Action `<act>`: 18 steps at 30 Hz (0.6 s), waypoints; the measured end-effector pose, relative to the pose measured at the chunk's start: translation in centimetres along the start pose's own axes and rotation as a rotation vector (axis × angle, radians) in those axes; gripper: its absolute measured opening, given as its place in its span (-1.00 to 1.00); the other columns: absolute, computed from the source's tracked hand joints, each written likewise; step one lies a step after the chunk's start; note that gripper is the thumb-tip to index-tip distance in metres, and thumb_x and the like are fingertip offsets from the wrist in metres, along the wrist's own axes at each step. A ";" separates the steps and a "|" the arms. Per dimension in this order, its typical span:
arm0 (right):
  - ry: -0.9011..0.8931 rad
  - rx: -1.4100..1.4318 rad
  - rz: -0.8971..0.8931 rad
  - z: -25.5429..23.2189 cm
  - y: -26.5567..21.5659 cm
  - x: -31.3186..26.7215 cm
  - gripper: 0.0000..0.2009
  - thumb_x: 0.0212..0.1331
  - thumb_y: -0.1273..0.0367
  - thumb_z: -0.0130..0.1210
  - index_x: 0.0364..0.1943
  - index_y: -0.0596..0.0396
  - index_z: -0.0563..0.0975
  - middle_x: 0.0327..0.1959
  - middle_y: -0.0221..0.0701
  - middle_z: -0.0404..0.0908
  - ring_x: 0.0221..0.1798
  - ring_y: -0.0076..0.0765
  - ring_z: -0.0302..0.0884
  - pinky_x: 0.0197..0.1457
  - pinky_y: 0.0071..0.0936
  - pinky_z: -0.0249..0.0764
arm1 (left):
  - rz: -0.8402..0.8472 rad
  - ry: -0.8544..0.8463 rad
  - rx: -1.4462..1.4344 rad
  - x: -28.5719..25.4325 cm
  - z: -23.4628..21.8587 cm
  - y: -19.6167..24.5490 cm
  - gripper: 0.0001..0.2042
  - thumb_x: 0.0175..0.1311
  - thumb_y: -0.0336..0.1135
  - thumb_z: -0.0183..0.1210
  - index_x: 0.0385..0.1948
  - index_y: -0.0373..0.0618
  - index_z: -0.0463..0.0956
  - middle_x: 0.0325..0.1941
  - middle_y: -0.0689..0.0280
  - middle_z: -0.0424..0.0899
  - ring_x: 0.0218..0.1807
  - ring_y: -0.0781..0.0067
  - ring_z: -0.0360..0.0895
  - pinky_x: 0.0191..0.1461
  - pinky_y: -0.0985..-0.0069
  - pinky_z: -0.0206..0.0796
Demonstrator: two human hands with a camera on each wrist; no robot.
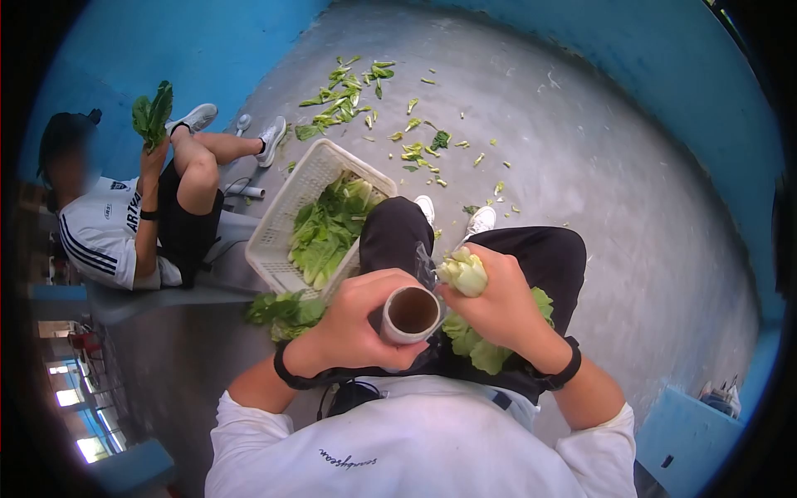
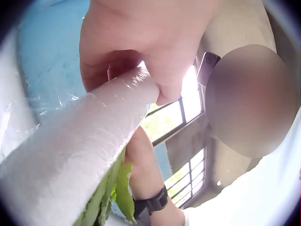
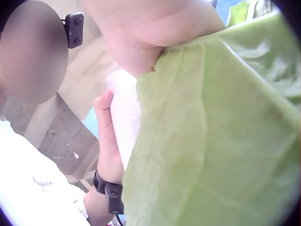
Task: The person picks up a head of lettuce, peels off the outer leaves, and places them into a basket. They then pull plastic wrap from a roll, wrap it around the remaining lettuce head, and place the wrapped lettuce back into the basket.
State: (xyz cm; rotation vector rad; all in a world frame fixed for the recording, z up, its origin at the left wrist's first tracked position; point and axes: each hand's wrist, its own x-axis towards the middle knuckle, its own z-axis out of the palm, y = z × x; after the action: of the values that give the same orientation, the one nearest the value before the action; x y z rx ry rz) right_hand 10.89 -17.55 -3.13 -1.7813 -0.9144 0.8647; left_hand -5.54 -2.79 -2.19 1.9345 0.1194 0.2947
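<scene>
The left hand (image 1: 361,319) grips a roll of clear plastic film (image 1: 413,314) near its end, the hollow brown core facing up; in the left wrist view the wrapped roll (image 2: 89,136) slants down from under the hand (image 2: 136,42). Held in the right hand (image 1: 502,303) is a leafy green vegetable, its pale stem end (image 1: 463,272) up and its leaves (image 1: 481,342) hanging below. A loose strip of film rises between the two hands. One broad leaf (image 3: 211,136) fills much of the right wrist view, below the right hand (image 3: 155,28).
A white plastic basket (image 1: 274,236) with leafy greens (image 1: 328,232) stands at the left knee, with more greens (image 1: 286,314) beside it. Leaf scraps (image 1: 340,104) lie on the grey floor. Another person (image 1: 116,220) sits at left, holding greens (image 1: 153,116).
</scene>
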 end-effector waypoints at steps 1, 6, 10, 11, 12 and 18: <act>-0.006 -0.010 0.010 0.0 0.2 0.1 -0.80 0.04 0.44 0.32 -0.32 0.20 0.54 -0.49 -0.33 0.61 -0.45 -0.45 0.49 -0.28 -0.42 0.46 | 0.006 -0.001 0.002 -0.1 0.0 0.1 -0.61 -0.27 -0.41 0.47 -0.28 -0.18 0.62 -0.25 0.20 0.73 -0.20 0.22 0.70 -0.08 0.39 0.53; 0.033 -0.092 0.104 -1.0 3.5 1.0 -0.75 0.03 0.36 0.36 -0.32 0.24 0.56 -0.45 -0.08 0.65 -0.34 0.12 0.64 -0.24 -0.23 0.52 | 0.151 -0.070 -0.067 0.0 -0.4 1.2 -0.54 -0.25 -0.44 0.49 -0.18 -0.21 0.62 -0.17 0.11 0.74 -0.09 0.11 0.72 0.01 0.32 0.56; 0.016 -0.039 0.116 -2.4 2.5 0.8 -0.73 0.05 0.34 0.37 -0.31 0.22 0.55 -0.44 -0.16 0.64 -0.40 -0.10 0.60 -0.22 -0.30 0.50 | 0.033 -0.025 -0.081 -0.2 -1.6 -0.6 -0.55 -0.13 -0.47 0.40 -0.08 -0.22 0.56 -0.08 0.09 0.68 0.02 0.14 0.67 0.15 0.26 0.49; 0.015 -0.030 0.115 -2.8 2.4 0.8 -0.73 0.06 0.33 0.37 -0.31 0.22 0.54 -0.44 -0.18 0.63 -0.41 -0.14 0.58 -0.22 -0.31 0.49 | 0.018 -0.026 -0.104 -0.4 -1.8 -1.1 -0.55 -0.09 -0.45 0.40 -0.06 -0.23 0.55 -0.07 0.09 0.66 0.04 0.15 0.66 0.17 0.24 0.48; 0.012 -0.010 0.117 -3.2 2.7 0.9 -0.74 0.09 0.34 0.37 -0.31 0.19 0.54 -0.43 -0.28 0.63 -0.40 -0.35 0.54 -0.22 -0.38 0.48 | -0.024 -0.003 -0.212 -0.6 -1.9 -1.5 -0.55 -0.06 -0.41 0.40 -0.05 -0.22 0.53 -0.08 0.11 0.65 0.04 0.16 0.65 0.17 0.22 0.47; 0.014 0.226 0.186 -5.7 2.4 1.4 -0.83 0.13 0.44 0.34 -0.26 0.15 0.57 -0.31 -0.49 0.68 -0.29 -0.61 0.54 -0.15 -0.50 0.50 | -0.144 0.094 -0.685 -0.9 -1.7 -2.7 -0.49 0.09 -0.10 0.39 -0.01 -0.17 0.43 -0.11 0.19 0.57 0.03 0.25 0.58 0.20 0.21 0.42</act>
State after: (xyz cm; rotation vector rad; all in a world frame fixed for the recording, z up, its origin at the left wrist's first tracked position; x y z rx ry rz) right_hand 16.92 -19.35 -3.70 -1.6894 -0.6214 1.0295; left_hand -6.71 -0.48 -4.20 1.2270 0.1910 0.2841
